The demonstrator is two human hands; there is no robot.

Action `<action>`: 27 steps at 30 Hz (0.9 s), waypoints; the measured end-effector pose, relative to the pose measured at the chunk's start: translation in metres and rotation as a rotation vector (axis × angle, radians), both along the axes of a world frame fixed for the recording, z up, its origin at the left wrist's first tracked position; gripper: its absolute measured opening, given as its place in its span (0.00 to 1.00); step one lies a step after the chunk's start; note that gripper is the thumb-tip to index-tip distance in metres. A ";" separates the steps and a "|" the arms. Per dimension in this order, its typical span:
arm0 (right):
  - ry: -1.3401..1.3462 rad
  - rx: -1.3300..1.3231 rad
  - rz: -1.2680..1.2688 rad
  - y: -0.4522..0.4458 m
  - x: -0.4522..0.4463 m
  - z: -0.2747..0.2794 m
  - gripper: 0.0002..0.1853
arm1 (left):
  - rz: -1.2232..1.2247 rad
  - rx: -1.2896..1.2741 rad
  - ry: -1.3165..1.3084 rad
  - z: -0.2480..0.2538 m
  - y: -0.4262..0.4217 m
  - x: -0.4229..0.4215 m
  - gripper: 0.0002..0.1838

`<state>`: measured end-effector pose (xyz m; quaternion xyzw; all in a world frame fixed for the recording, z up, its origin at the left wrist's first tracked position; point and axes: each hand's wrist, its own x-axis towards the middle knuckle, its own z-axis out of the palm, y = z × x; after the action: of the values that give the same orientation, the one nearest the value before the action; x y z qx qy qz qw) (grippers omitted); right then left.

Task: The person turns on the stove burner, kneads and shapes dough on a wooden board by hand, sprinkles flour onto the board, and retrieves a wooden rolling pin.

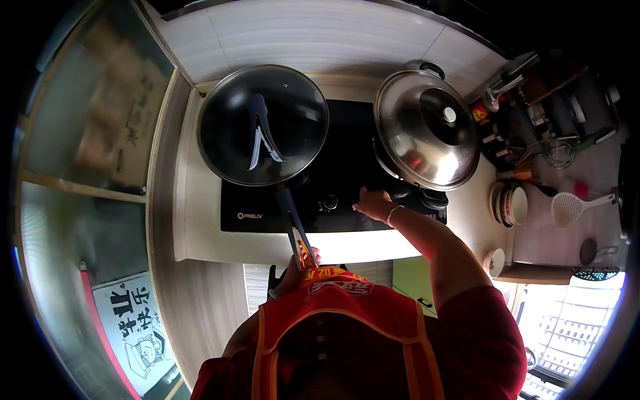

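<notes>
My right hand (374,205) is over the front of the black stove (347,147), with its fingers bent at the right-hand knob, which they mostly cover. A second knob (328,203) shows left of it. My left hand (293,272) is low at the counter edge, beside the dark pan handle (290,217), its fingers wrapped round the handle's end and partly hidden by the red apron. At the back left of the stove is the pan with a glass lid (263,133), whose upright handle stands on top.
A large pot with a steel lid (427,130) sits at the right of the stove. Bowls (512,205), a white slotted spoon (572,208) and a small cup (494,263) are further right. A glass-panelled cabinet (83,220) stands on the left.
</notes>
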<state>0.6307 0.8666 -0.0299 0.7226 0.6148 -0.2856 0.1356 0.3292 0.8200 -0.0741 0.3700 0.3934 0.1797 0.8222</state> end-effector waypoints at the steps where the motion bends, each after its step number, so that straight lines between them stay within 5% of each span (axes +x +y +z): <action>1: -0.001 -0.003 0.002 0.000 0.001 0.000 0.24 | 0.008 -0.055 -0.027 0.000 -0.001 0.003 0.12; 11: 0.002 0.030 0.092 0.003 0.003 0.006 0.23 | -0.031 0.006 0.206 0.025 -0.008 0.029 0.09; 27: -0.004 0.039 0.185 0.004 0.007 0.003 0.23 | 0.051 -0.041 0.165 0.026 -0.024 0.038 0.08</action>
<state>0.6372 0.8711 -0.0266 0.6656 0.6842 -0.2585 0.1485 0.3671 0.7963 -0.0479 0.3564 0.4726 0.1616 0.7896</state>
